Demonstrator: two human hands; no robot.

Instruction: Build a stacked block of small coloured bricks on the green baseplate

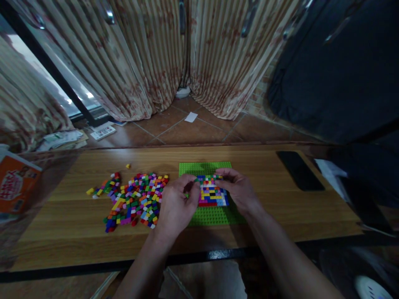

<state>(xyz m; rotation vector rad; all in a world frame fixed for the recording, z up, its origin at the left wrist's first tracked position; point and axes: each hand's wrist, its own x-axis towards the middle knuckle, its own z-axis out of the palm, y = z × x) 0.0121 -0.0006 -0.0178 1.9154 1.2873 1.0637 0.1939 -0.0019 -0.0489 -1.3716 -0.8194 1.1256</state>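
Note:
A green studded baseplate (212, 216) lies on the wooden table. Small toy bricks (213, 194) in many colours are joined in rows on its middle. My left hand (179, 201) is at the left side of these rows, thumb and forefinger closed around a small green toy brick (196, 180) at the back left corner. My right hand (240, 191) reaches over the right side, its thumb and fingers pinched on the right end of the back row. The fingers partly hide the bricks they touch.
A loose pile of mixed toy bricks (137, 199) spreads left of the baseplate, with one yellow brick (128, 166) behind it. A black phone (299, 170) lies at the right. An orange package (17, 182) stands beyond the table's left end. Striped curtains (149, 62) hang behind.

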